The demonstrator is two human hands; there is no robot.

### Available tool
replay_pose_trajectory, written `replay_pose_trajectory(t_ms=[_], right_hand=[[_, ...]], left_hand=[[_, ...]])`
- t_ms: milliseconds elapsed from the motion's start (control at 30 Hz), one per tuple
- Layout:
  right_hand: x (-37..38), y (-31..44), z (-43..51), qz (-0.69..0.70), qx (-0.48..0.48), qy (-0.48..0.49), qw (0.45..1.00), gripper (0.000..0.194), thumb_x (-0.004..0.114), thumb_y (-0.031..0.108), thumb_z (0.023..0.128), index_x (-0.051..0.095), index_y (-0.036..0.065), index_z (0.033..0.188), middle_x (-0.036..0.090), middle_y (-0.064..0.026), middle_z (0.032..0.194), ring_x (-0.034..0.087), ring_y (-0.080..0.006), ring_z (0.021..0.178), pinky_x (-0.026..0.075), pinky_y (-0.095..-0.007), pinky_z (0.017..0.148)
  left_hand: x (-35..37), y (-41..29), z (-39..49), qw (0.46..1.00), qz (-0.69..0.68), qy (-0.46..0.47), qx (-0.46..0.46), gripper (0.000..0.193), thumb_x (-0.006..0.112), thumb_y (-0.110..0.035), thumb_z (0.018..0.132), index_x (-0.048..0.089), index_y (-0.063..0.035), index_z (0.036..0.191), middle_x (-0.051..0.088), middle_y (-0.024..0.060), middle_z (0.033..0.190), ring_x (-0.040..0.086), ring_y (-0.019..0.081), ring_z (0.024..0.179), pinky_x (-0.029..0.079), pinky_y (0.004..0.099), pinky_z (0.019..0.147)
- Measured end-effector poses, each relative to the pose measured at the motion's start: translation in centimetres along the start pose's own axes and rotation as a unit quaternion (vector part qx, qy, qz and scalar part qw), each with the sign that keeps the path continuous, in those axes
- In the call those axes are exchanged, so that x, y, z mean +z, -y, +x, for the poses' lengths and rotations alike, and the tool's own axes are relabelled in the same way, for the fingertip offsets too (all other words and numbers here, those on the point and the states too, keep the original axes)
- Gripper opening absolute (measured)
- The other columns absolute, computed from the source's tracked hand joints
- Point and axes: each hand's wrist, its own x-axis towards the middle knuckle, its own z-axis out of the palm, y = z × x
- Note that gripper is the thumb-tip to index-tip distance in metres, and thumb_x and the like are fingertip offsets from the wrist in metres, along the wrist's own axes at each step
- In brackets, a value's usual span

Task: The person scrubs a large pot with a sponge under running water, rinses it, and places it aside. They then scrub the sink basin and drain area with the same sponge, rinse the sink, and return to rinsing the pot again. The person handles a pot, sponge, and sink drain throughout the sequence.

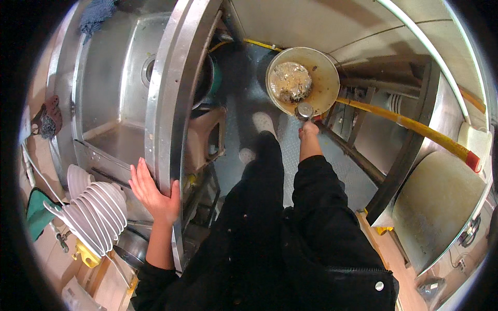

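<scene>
My left hand (155,194) rests on the front rim of a stainless steel sink (165,116), thumb set apart from the fingers and nothing held. In front of me, my right hand (309,132) grips a small round metal vessel (304,110), possibly a sink strainer; its exact kind is unclear. It is at the near edge of a large off-white bucket (330,77) on the floor. Inside the bucket lies a wet, foamy-looking mass of waste (290,79), with brown stains on the inner wall. The sink basin has a round drain (149,70).
Stacked white plates (97,217) stand left of the sink near a metal bowl (132,245). A blue cloth (95,17) hangs at the far rim. Under the sink sits a beige plastic crate (204,142). To the right, a yellow-taped bar (404,121) runs along a metal shelf frame (412,155).
</scene>
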Motion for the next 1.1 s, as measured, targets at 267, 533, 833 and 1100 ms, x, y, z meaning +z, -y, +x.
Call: replay_pose_trajectory(t_ms=[267,533,833,1100], right_hand=[[-0.3,3.1,-0.8,0.048,-0.164,0.107,0.979,0.027,0.054,0.028,0.094,0.063,0.002,0.094,0.065,-0.0134,0.085,0.063,-0.0233,0.074,0.047,-0.0362,0.057],[-0.2,-2.2,11.5,-0.218,-0.334,-0.067,0.915,0.030,0.054,0.026,0.095,0.063,-0.002,0.098,0.069,-0.0121,0.089,0.065,-0.0259,0.077,0.050,-0.0392,0.065],[0.8,0.2,3.4,-0.026,-0.329,0.106,0.938,0.032,0.046,0.026,0.095,0.062,-0.002,0.091,0.064,-0.0158,0.080,0.061,-0.0263,0.063,0.046,-0.0391,0.051],[-0.9,6.7,-8.3,-0.368,-0.416,-0.059,0.829,0.035,0.049,0.025,0.096,0.063,-0.007,0.097,0.068,-0.0219,0.096,0.066,-0.0300,0.090,0.051,-0.0381,0.076]], left_hand=[[0.0,-0.1,-0.1,1.000,-0.002,-0.001,-0.025,0.087,0.070,-0.030,0.073,0.032,0.0012,0.145,0.039,0.0176,0.147,0.025,0.0405,0.141,0.012,0.0567,0.113],[0.5,-0.2,3.4,0.999,-0.035,0.001,0.008,0.090,0.072,-0.030,0.070,0.033,-0.0003,0.145,0.039,0.0173,0.147,0.026,0.0404,0.141,0.011,0.0558,0.114],[-1.6,0.0,0.3,0.997,-0.019,0.032,-0.063,0.091,0.072,-0.031,0.070,0.033,0.0003,0.145,0.040,0.0163,0.146,0.027,0.0397,0.140,0.011,0.0561,0.114],[-1.4,1.0,-0.7,0.994,-0.073,0.005,-0.079,0.092,0.075,-0.036,0.066,0.036,-0.0028,0.143,0.042,0.0134,0.144,0.029,0.0387,0.138,0.013,0.0599,0.112]])
